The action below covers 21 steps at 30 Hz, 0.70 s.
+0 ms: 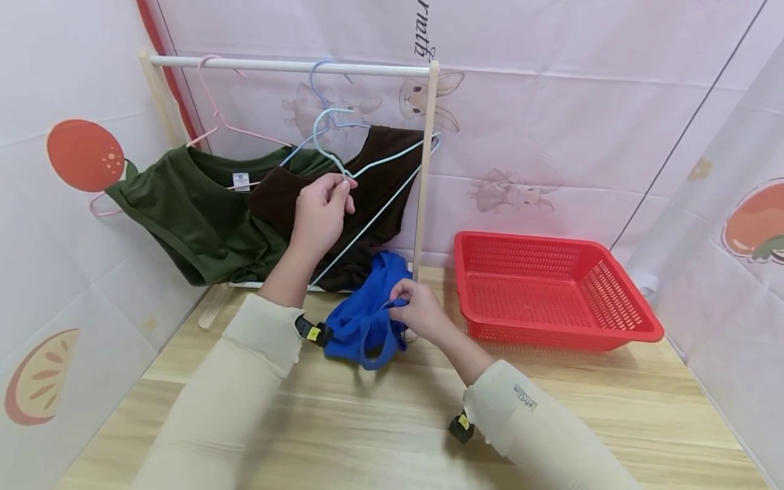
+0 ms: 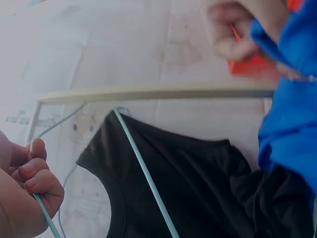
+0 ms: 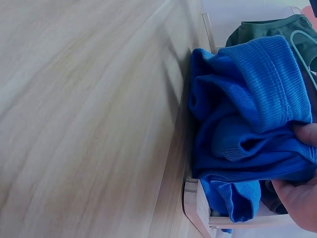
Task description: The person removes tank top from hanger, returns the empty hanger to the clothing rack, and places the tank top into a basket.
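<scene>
My left hand pinches a light teal clothes hanger at its neck, with the hook upward, in front of a dark brown sleeveless top. Lower and to the right, my right hand pinches the edge of a crumpled blue ribbed garment. In the right wrist view the blue cloth hangs in folds from the thumb and fingers, by the foot of the rack. The left wrist view shows the right hand blurred. The hanger and the blue garment are apart.
A small rack with a white rod and wooden post stands against the wall. On it, a pink hanger bears a green sleeveless top, and a blue hanger the brown one. A red plastic basket sits right.
</scene>
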Each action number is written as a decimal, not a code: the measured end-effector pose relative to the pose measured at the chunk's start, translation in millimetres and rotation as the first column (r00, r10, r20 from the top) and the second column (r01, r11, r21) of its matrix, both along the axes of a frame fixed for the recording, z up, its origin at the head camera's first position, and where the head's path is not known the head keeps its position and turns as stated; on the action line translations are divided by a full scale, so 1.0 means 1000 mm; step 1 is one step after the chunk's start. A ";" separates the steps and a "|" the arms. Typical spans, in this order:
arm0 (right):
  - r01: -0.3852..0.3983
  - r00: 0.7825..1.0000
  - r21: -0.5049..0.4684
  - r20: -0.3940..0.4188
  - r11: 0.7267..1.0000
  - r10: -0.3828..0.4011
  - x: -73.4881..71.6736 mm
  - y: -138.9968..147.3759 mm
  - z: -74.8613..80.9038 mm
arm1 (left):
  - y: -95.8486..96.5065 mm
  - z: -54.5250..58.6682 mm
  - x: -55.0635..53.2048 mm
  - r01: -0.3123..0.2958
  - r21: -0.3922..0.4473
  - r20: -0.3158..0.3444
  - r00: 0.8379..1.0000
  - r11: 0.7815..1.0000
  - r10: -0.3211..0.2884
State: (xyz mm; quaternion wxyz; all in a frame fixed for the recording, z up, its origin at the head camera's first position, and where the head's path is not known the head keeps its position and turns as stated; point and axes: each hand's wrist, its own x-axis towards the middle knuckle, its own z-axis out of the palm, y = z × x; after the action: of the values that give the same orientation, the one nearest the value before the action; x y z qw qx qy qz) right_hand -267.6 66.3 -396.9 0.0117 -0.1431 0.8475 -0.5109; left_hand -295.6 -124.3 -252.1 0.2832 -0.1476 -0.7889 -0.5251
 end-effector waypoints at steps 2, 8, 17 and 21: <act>0.001 1.000 -0.004 0.005 1.000 -0.001 0.000 0.001 0.001 | 0.000 0.003 -0.006 -0.026 -0.051 0.008 1.000 0.998 0.026; 0.015 1.000 -0.006 0.003 1.000 -0.015 0.000 0.004 0.004 | 0.000 0.014 -0.021 -0.083 -0.181 -0.006 0.997 0.980 0.083; 0.010 1.000 -0.031 0.011 0.999 -0.010 -0.002 0.007 0.001 | 0.007 0.036 -0.044 -0.149 -0.349 -0.062 0.989 0.925 0.136; 0.006 1.000 -0.028 0.012 1.000 -0.005 -0.001 0.007 0.001 | 0.011 0.048 -0.050 -0.164 -0.381 -0.079 0.986 0.910 0.145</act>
State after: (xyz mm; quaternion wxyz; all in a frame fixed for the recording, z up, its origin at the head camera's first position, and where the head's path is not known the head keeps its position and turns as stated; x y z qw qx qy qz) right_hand -268.8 73.5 -395.7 0.0133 -0.1379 0.8405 -0.5238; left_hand -346.0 -113.2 -203.9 0.3083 -0.1502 -0.8789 -0.3316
